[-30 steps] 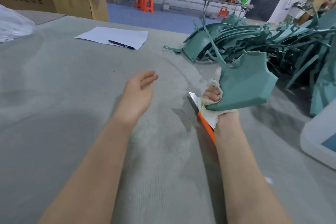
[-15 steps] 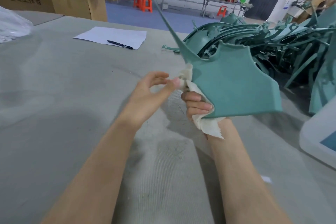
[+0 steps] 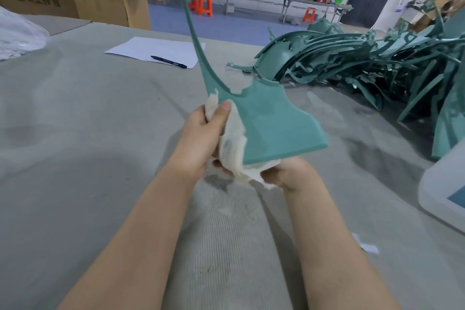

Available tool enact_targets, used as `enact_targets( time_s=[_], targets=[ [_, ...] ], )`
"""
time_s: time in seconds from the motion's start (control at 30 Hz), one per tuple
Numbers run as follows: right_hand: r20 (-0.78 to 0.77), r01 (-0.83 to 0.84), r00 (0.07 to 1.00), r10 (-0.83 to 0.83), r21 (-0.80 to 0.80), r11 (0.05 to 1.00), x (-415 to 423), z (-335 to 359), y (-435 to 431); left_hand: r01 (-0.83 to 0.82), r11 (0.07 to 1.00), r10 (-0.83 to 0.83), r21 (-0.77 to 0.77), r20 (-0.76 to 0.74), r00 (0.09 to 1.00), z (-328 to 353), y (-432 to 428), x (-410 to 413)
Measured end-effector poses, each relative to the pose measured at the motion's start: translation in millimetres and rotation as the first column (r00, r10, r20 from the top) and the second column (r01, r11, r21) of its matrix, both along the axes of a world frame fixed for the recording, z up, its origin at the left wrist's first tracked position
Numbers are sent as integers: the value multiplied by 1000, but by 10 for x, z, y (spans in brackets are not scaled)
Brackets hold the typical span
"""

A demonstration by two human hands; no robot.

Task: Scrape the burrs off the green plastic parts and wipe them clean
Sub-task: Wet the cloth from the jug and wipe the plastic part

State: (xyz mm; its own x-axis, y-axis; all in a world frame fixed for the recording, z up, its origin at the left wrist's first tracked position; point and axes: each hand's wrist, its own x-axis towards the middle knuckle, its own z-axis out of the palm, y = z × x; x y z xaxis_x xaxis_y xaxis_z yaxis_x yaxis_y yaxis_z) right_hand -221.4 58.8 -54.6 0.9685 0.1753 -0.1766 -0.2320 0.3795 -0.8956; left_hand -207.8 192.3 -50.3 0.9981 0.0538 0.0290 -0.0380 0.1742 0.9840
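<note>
Looks like the wiping stage on this one: the left hand [image 3: 201,138] pinches a white cloth [image 3: 232,141] against the green plastic part [image 3: 271,121], held up mid-frame above the bench [image 3: 75,133]. The right hand [image 3: 284,173] grips the part's lower edge, mostly hidden under it. No scraper visible right now. Big pile of green parts [image 3: 364,63] at upper right, so I'd guess there's plenty left.

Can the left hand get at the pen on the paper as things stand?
Probably not yet: the left hand pinches the cloth against the green part. The pen lies uncovered farther up the table, nothing between.
</note>
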Motion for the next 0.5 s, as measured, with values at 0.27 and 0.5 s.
enact_targets(
  time_s=[0.27, 0.5],
  targets=[
    [-33, 69, 997, -71, -69, 995, 141, 142, -435, -323, 919, 299, 227, 136, 945, -24, 122, 70],
    [97, 495, 869, -486, -120, 861, 197, 137, -407, -431, 900, 436, -66, 69, 898, 46, 230, 83]
  ],
)
